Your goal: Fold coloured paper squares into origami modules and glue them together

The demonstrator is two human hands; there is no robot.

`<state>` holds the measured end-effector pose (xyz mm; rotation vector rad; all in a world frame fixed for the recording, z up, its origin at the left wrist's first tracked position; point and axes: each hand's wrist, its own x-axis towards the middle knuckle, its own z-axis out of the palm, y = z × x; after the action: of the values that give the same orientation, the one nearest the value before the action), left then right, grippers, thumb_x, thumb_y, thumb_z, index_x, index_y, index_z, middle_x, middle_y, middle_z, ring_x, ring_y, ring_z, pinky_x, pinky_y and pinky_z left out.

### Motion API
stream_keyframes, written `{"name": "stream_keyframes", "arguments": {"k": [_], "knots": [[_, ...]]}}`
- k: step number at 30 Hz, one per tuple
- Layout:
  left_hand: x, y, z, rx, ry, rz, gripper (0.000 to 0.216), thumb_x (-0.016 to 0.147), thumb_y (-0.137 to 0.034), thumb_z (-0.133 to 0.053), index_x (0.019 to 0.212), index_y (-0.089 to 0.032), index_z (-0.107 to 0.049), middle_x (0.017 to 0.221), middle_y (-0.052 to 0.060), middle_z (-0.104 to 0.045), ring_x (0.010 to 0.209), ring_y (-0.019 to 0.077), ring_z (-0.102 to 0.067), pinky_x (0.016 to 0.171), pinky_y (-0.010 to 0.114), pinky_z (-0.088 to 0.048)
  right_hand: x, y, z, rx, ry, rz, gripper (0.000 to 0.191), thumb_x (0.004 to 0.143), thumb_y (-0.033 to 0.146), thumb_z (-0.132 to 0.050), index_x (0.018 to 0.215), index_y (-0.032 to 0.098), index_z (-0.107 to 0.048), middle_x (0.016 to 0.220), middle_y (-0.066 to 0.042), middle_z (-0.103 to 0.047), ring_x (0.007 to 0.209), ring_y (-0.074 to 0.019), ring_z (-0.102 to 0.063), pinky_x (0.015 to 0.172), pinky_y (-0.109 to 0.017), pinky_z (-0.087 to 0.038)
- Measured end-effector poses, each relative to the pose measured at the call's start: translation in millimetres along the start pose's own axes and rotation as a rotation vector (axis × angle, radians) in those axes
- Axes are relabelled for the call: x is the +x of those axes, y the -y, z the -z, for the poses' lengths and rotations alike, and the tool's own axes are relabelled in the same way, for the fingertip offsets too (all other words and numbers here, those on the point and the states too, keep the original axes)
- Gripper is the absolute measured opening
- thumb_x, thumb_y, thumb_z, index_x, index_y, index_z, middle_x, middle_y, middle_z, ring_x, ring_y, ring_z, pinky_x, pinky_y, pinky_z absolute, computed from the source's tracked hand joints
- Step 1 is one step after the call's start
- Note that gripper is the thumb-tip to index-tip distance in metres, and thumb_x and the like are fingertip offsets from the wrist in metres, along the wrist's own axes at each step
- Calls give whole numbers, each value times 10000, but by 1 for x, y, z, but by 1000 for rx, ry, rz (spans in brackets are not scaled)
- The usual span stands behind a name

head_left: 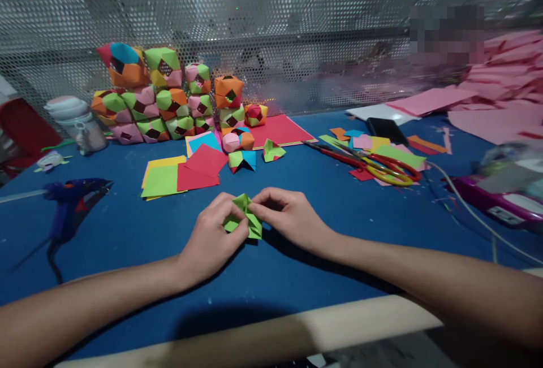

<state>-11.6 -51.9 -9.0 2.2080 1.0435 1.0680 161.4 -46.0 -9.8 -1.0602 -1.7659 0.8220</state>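
Between my two hands is a partly folded piece of green paper [254, 226], creased into several flaps. My left hand [218, 229] pinches its left side between thumb and fingers. On the upper right edge, the thumb and index finger of my right hand [292, 215] are closed on the same paper. Beyond them lie a small green and red folded unit [274, 151] and a blue and green one [242, 161]. Left of these, square sheets in red [203, 167], green [163, 180] and yellow overlap on the table.
Stacked folded-paper cubes [172, 102] line the back by a perforated metal screen [271, 29]. A blue glue gun [70, 204] stands left. Scissors with red and yellow handles [390, 170] lie on paper scraps at right, near a black phone [386, 130] and a purple object [500, 201].
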Motion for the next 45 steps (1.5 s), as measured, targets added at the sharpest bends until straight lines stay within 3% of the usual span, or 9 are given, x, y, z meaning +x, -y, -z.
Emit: {"name": "stream_keyframes", "arguments": {"k": [4, 7, 9, 14, 28, 38, 42, 45], "knots": [[-3, 0, 2, -71, -38, 144, 81, 824, -220, -549, 855, -197, -478, 847, -2, -570, 774, 129, -563, 677, 250, -446, 1, -1, 2, -5, -24, -4, 142, 795, 273, -598, 724, 155, -633, 695, -8, -656, 631, -113, -573, 594, -233, -453], [-2, 1, 4, -156, -63, 242, 229, 890, -338, -464, 1079, -209, -485, 890, 10, -607, 767, 131, -585, 651, 241, -469, 1, -3, 2, -14, -42, 4, 137, 791, 265, -598, 713, 156, -629, 681, -8, -652, 618, -112, -567, 585, -234, -453], [1, 2, 5, -144, -49, 240, 301, 908, -362, -430, 1158, -216, -513, 962, 25, -644, 853, 150, -605, 725, 261, -486, 1, -3, 2, -23, -42, 10, 130, 791, 257, -596, 713, 158, -628, 677, -7, -651, 615, -110, -566, 584, -232, -452], [4, 2, 5, -134, -16, 175, 266, 900, -334, -451, 1037, -211, -642, 1056, 28, -684, 974, 173, -617, 872, 303, -486, 1, -5, 2, -21, -34, 20, 132, 794, 261, -593, 713, 163, -631, 685, -9, -653, 628, -115, -573, 597, -240, -458], [4, 2, 4, -152, -42, 203, 186, 857, -290, -526, 884, -204, -690, 868, 12, -718, 789, 159, -642, 733, 271, -519, 1, -7, 1, 6, -13, 8, 154, 781, 268, -604, 673, 160, -627, 652, -6, -643, 608, -111, -563, 570, -231, -441], [8, 3, 4, -194, 12, 204, 168, 835, -244, -536, 755, -179, -668, 815, 20, -670, 761, 141, -600, 691, 250, -478, 2, -5, 3, -55, -20, 45, 139, 772, 215, -583, 644, 160, -582, 638, -5, -610, 593, -103, -527, 556, -229, -414], [7, 3, 4, -142, 33, 238, 172, 833, -265, -540, 746, -170, -654, 720, 1, -633, 673, 125, -559, 609, 231, -447, 0, -5, 2, -61, 18, 54, 139, 762, 207, -582, 631, 164, -559, 620, 3, -584, 581, -100, -507, 543, -225, -405], [7, 3, 4, -104, 39, 198, 152, 830, -271, -555, 837, -187, -682, 768, 4, -651, 699, 130, -567, 633, 242, -449, 0, -5, 2, -69, 45, 43, 127, 749, 180, -578, 625, 166, -552, 611, 12, -570, 574, -95, -499, 541, -221, -401]]}}
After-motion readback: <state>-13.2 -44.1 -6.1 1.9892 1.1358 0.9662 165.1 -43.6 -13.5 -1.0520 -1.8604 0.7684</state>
